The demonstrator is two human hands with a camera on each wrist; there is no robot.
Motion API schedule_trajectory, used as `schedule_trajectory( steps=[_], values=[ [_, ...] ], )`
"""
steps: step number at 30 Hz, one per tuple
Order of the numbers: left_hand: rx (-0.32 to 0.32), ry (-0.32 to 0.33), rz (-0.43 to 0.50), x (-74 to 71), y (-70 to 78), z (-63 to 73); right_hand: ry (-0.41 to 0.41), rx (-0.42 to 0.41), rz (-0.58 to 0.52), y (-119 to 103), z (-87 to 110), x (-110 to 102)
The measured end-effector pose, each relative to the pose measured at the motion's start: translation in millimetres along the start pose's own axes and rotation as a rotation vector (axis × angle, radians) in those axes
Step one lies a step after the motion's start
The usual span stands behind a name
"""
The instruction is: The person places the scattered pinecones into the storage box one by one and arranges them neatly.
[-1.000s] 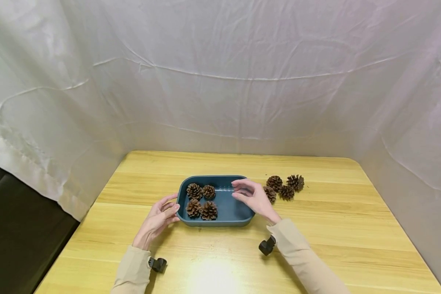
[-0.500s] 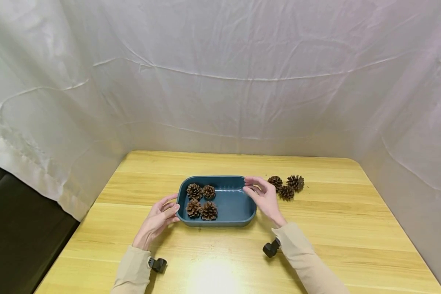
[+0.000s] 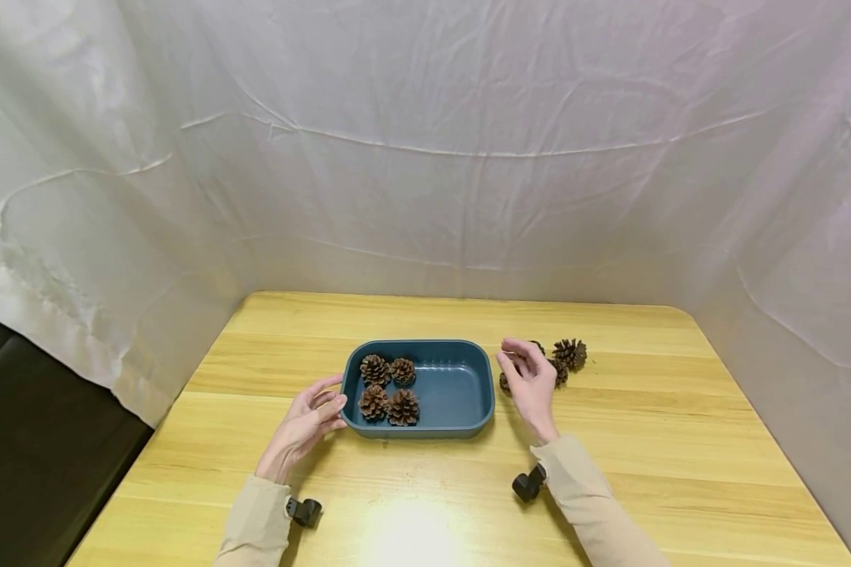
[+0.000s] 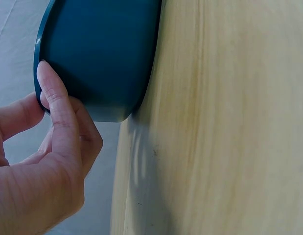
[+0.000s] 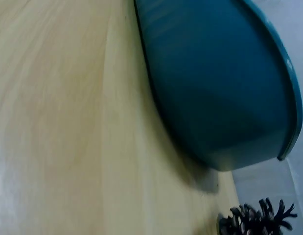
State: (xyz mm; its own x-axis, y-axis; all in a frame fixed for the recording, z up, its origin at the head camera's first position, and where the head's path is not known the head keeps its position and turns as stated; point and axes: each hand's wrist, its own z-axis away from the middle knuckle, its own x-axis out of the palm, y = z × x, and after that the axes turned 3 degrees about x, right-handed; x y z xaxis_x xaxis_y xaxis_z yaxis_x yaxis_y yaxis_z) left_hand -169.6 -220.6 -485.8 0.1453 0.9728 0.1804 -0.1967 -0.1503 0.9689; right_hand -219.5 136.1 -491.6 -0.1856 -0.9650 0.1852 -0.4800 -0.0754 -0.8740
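Note:
A dark teal box [image 3: 454, 433] with rounded corners stands on the table. Several pine cones [image 3: 373, 402] sit together in its left half. My left hand [image 3: 305, 425] holds the box by its left end; the left wrist view shows the thumb [image 4: 56, 95] over the rim and the other fingers outside. Just past the right end of the box, my right hand [image 3: 532, 386] hovers with bent fingers and a gap between thumb and index finger. Below it lies a pine cone [image 3: 505, 383], partly hidden by the hand and also seen in the right wrist view.
Beyond my right hand, more pine cones [image 3: 570, 354] lie on the wooden table [image 3: 645, 425], some partly covered by the hand. A pale curtain [image 3: 468, 197] hangs behind the table and along its sides. At the far left is a dark surface [image 3: 35, 449].
My right hand has moved right, from over the inside of the box, across its right end, to above the loose pine cones. The left hand and the box stay where they were.

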Motion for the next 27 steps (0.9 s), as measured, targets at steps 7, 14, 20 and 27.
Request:
schedule_trajectory(
  steps=[7,14,20,27],
  values=[
    [-0.002,0.002,-0.001,0.3,0.3,0.3,0.069,0.026,-0.014,4.9,-1.2,-10.1],
    [-0.002,-0.003,0.008,0.7,1.0,0.6,0.074,0.095,0.065,8.6,-0.6,-18.8],
    [0.001,-0.006,0.012,0.3,0.8,0.6,0.051,0.141,0.140,9.9,-1.5,-25.1],
    [0.003,-0.007,0.010,0.4,0.7,0.7,-0.020,0.192,0.202,12.1,-2.5,-33.7]
  ],
)
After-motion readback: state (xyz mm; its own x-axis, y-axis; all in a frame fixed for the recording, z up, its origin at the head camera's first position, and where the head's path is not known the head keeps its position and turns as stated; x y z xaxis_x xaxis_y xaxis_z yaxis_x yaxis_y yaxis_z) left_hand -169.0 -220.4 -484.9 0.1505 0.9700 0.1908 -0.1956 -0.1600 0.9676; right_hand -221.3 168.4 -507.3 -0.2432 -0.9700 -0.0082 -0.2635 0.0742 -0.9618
